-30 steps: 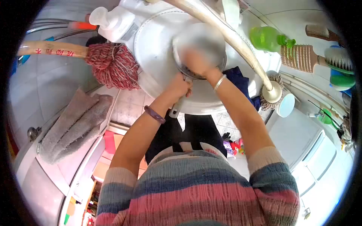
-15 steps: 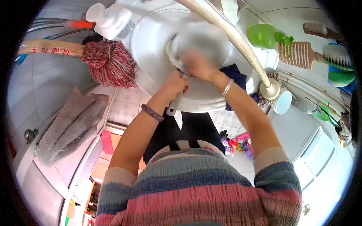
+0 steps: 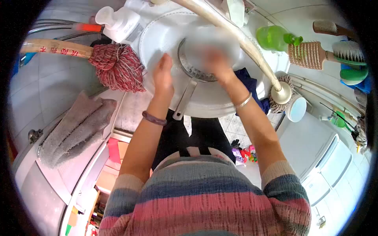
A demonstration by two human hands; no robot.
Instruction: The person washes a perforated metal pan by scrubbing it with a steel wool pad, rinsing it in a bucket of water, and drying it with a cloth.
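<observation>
One white basin [image 3: 210, 100], metal pan [image 3: 193, 72] inside, handle [image 3: 186, 99] toward the person. Right hand [image 3: 219, 65] at the pan, blurred; can't tell how far its fingers close or on what. Left hand [image 3: 162, 75] beside pan, apart, fingers extended, holding nothing.

Right hand [image 3: 219, 66]: fingers blurred, grip indeterminable. Pan [image 3: 190, 71]: interior largely obscured by blur. Striped sweater [image 3: 201, 196]: cut off at lower edge.
</observation>
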